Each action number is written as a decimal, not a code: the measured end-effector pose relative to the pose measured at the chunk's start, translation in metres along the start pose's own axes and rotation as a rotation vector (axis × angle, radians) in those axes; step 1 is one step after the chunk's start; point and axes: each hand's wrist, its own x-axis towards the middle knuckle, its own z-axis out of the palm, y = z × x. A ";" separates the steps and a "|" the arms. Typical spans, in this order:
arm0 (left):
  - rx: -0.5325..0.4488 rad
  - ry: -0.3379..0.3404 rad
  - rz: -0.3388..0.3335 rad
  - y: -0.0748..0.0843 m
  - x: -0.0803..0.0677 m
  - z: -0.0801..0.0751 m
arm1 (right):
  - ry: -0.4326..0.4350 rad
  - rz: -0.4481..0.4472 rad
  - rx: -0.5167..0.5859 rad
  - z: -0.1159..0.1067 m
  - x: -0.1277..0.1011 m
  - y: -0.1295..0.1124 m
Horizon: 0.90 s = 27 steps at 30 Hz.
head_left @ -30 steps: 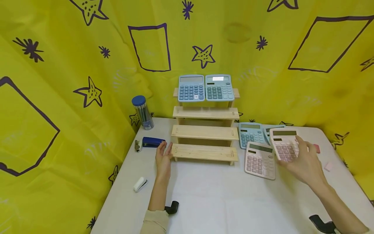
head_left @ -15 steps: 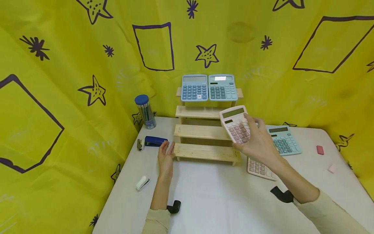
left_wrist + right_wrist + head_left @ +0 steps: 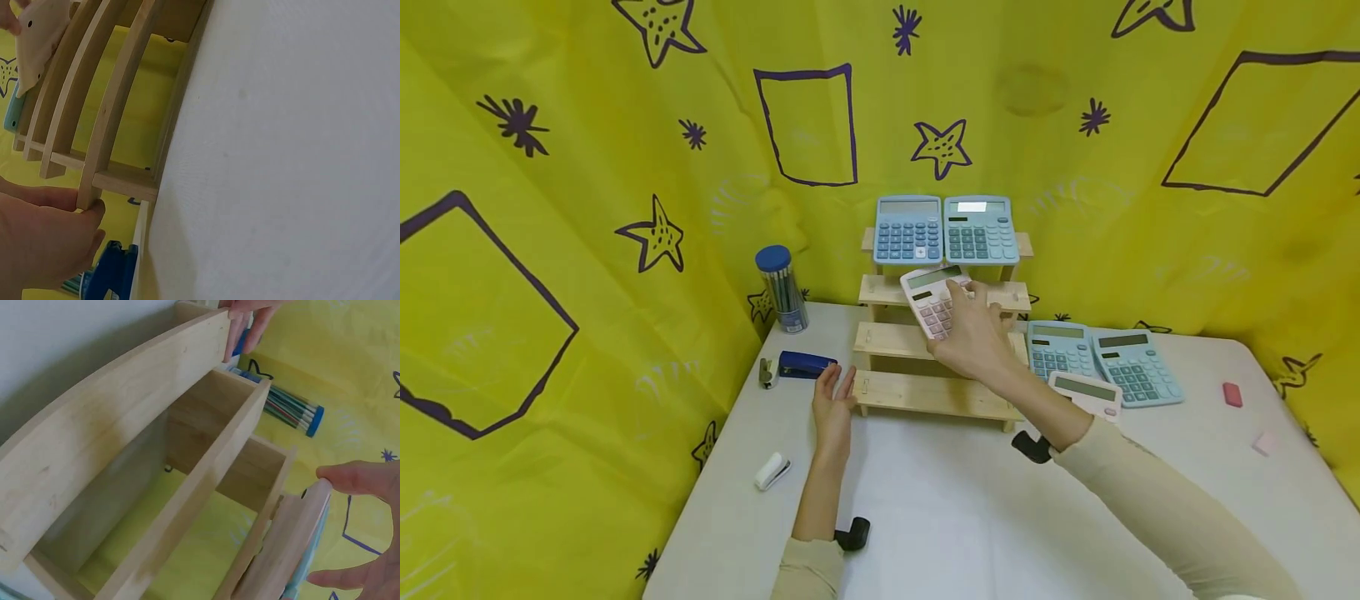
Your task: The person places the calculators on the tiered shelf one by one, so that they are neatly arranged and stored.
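My right hand (image 3: 973,333) grips a pink calculator (image 3: 934,304) by its right part, tilted, in front of the second step from the top of a wooden tiered rack (image 3: 936,396). In the right wrist view, thumb and fingers span the calculator (image 3: 281,550) at its edges. My left hand (image 3: 832,417) holds the left end of the rack's lowest board; in the left wrist view its fingers pinch that board end (image 3: 90,187). On the top step lean a blue calculator (image 3: 908,232) and a mint-green calculator (image 3: 980,232), side by side.
Right of the rack lie two teal calculators (image 3: 1138,371) and another pink calculator (image 3: 1086,390), partly behind my arm. A pencil tub (image 3: 782,287), a navy stapler (image 3: 807,365), a metal clip-like item (image 3: 767,372) and a white stapler (image 3: 772,472) stand left. Two erasers (image 3: 1232,394) lie far right.
My right hand has lifted the pink calculator from the pile at the right and carried it left to the rack's upper steps. The left hand stays at the lowest board's end.
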 end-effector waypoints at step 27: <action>0.011 -0.005 -0.006 0.004 -0.001 0.002 | 0.090 -0.052 0.076 0.039 0.012 -0.009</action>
